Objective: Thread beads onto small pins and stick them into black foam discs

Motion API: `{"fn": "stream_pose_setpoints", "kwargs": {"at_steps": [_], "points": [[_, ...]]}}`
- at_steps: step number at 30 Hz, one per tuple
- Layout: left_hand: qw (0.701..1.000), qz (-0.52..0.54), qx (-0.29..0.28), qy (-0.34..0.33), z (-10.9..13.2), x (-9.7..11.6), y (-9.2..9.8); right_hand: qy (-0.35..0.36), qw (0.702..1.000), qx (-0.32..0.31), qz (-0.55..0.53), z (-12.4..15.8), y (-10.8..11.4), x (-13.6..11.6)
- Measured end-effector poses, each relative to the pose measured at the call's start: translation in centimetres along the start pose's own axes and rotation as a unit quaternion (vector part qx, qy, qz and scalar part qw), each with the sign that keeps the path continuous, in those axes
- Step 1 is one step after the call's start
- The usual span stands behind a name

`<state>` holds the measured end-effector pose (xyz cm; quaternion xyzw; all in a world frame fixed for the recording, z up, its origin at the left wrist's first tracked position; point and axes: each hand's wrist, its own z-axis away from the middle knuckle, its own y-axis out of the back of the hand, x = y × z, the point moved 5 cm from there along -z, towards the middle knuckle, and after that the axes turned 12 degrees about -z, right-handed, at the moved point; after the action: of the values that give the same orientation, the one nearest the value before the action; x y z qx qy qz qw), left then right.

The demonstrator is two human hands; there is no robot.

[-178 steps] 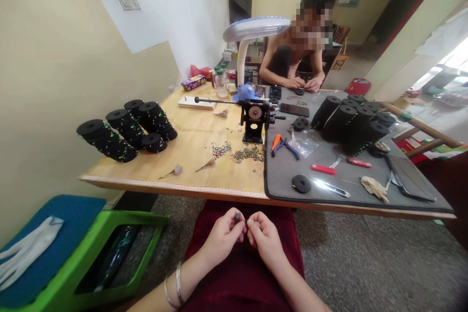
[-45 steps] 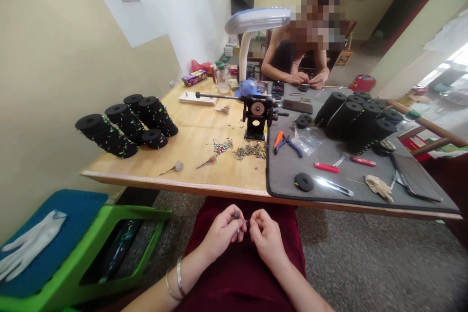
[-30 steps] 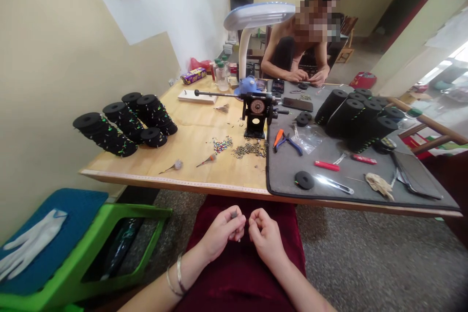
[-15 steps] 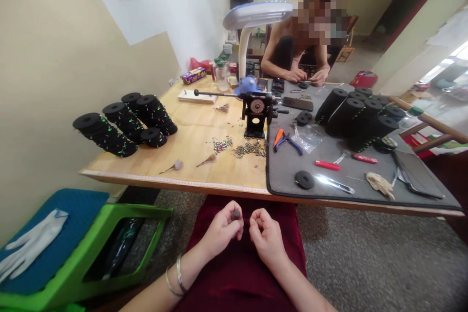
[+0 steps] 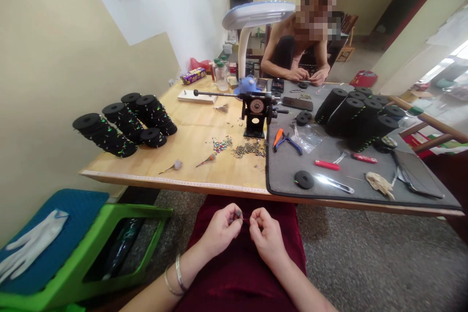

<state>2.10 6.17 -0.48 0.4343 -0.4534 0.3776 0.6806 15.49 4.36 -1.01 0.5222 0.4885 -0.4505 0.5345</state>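
Observation:
Above my lap, in front of the table edge, my left hand (image 5: pixel 221 228) is closed, thumb against the fingers. It pinches a small grey bundle (image 5: pixel 239 213) whose kind is too small to tell. A little to the right, my right hand (image 5: pixel 267 232) is also closed in a pinch. Between the two hands runs a thin reddish strand (image 5: pixel 245 219), and its right end meets my right fingertips. On the table ahead lie two small tufted bundles with thin stems, a grey one (image 5: pixel 177 165) and one with an orange part (image 5: pixel 208 159).
Coloured beads (image 5: pixel 221 145) and small metal pieces (image 5: pixel 249 149) lie before a black clamp device (image 5: pixel 255 113). Black foam spools (image 5: pixel 87 122) stand left, more (image 5: pixel 349 112) right. Pliers (image 5: pixel 288 142) rest on the grey mat (image 5: pixel 278 175). A co-worker (image 5: pixel 288 56) sits opposite, a green stool (image 5: pixel 146 212) left.
The reddish strand between my hands shows more clearly now, and the grey bundle has shifted slightly right and tilted. Across the table, the co-worker's hands have moved a little.

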Motion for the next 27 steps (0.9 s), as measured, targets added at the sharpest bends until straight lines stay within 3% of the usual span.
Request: {"fn": "stream_pose_setpoints", "kwargs": {"at_steps": [5, 11, 20, 27], "points": [[0.998, -0.051, 0.022, -0.028, -0.1, 0.4, 0.3, 0.005, 1.0, -0.026, 0.015, -0.1, -0.3, -0.4], [0.996, -0.077, 0.033, -0.002, -0.2, 0.2, 0.5, 0.012, 0.999, -0.045, 0.013, -0.1, -0.2, -0.4], [1.0, 0.012, -0.008, -0.005, 0.0, 1.1, 0.5, -0.002, 0.997, -0.077, 0.012, -0.3, -0.1, -0.8], [0.997, -0.043, 0.06, -0.021, 0.0, 0.3, 1.1, 0.002, 0.999, -0.033, 0.01, -0.2, -0.3, -0.9]]}}
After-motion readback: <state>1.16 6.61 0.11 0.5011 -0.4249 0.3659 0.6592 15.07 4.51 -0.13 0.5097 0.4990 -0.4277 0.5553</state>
